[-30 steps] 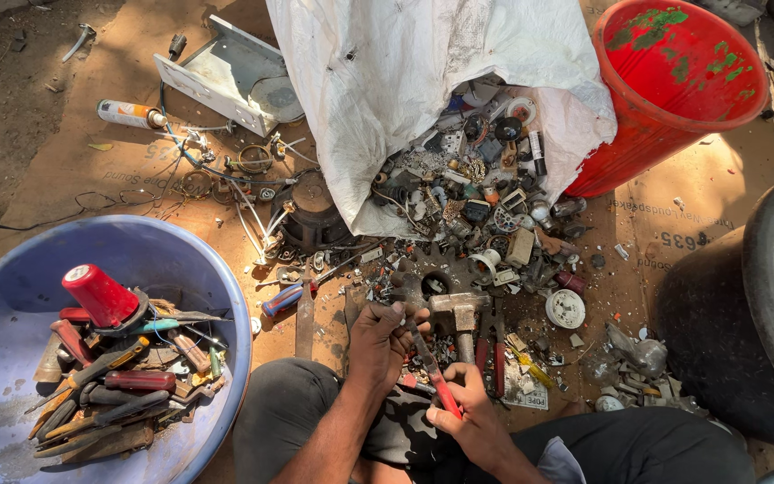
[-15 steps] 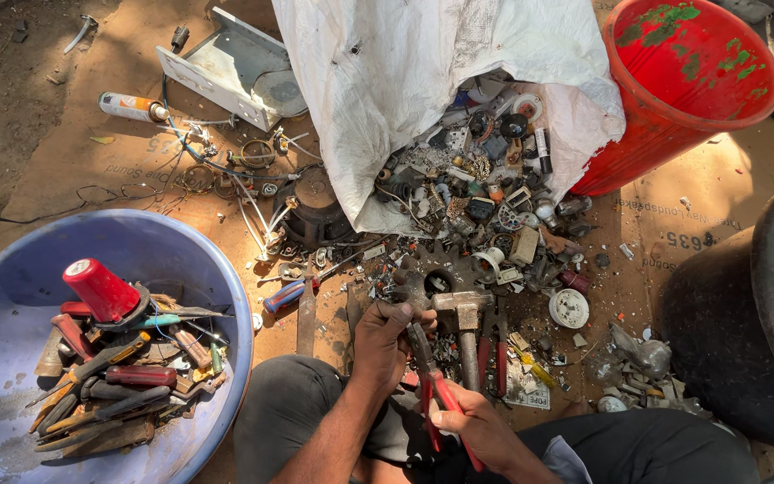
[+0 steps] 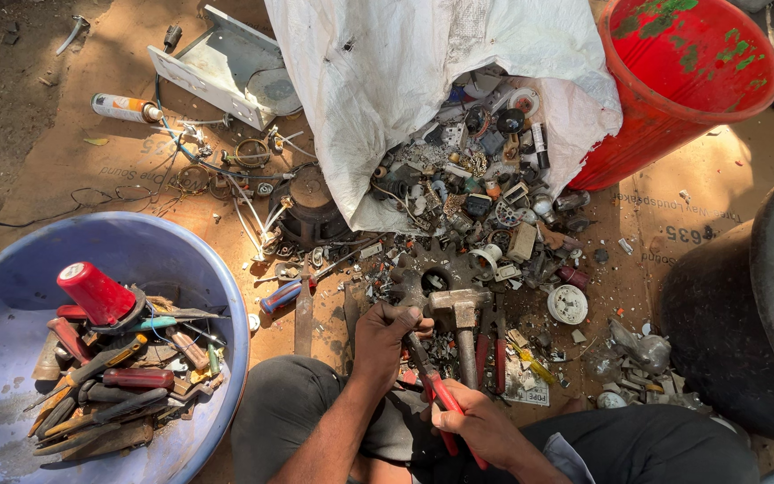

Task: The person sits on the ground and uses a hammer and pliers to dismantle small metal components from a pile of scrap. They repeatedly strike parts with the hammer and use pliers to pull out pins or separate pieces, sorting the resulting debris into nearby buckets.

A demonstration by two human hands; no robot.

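My left hand [image 3: 385, 339] is closed around a small dark scrap piece just above my knees. My right hand [image 3: 479, 428] grips the red handles of a pair of pliers [image 3: 430, 381], whose jaws reach up to the piece in my left hand. A hammer [image 3: 463, 323] with a metal head lies on the ground right beside both hands, handle pointing toward me. A heap of small electronic scrap [image 3: 485, 193] spills from a white sack [image 3: 405, 81] ahead of me.
A blue plastic basin [image 3: 203, 269] at left holds a red cap and several old tools. A red bucket [image 3: 674, 81] stands at upper right, a black tub [image 3: 763, 305] at right. A blue-handled screwdriver [image 3: 284, 294], wires, a white metal housing [image 3: 226, 67] and a spray can [image 3: 123, 108] lie on cardboard.
My right hand has slid back along the pliers toward my lap while the left hand keeps its hold on the piece. The camera has shifted slightly.
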